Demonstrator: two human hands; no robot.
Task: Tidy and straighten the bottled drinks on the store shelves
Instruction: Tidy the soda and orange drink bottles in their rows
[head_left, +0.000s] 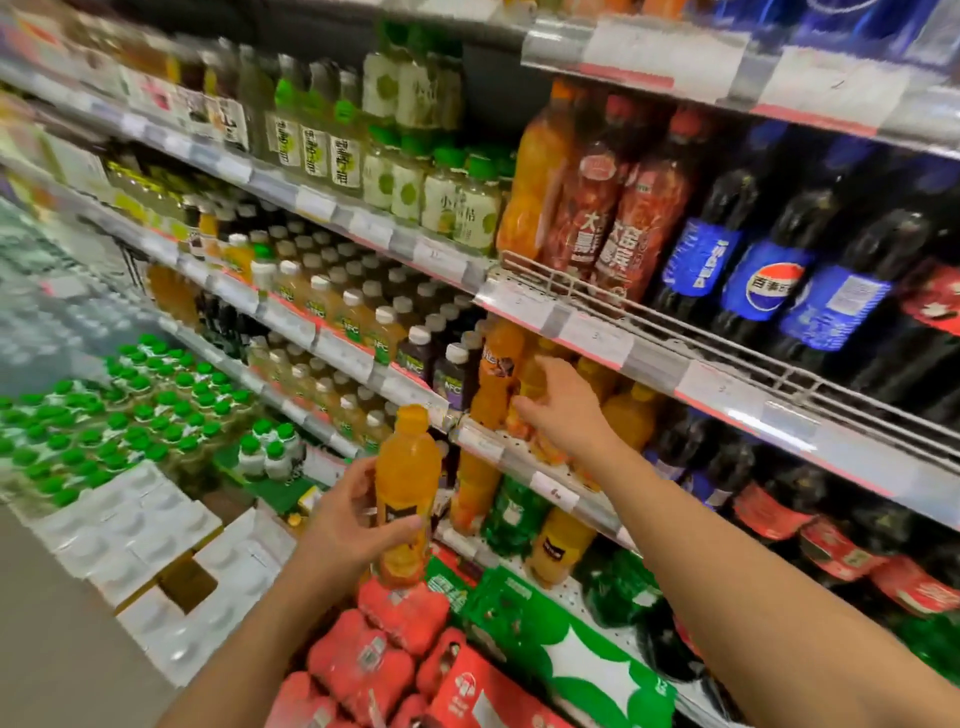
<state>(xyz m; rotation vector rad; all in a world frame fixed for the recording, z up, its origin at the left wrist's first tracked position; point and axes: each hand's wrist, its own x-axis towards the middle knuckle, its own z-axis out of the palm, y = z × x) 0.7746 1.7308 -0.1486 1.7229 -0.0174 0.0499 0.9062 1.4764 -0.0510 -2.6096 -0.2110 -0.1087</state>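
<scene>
Four tiers of store shelves run the aisle, with three big cola bottles on the second. The left hand grips one orange bottle below the shelf edge. The right hand reaches among perhaps three orange drinks, seemingly clasping one through the blur.

You've got a glossy clear-plastic orange drink bottle w/ smooth cap. Shelf edge looks like shiny metal w/ paper price tags. Red multipacks: glossy shrink-wrap. Cola bottles: dark glossy plastic.
</scene>
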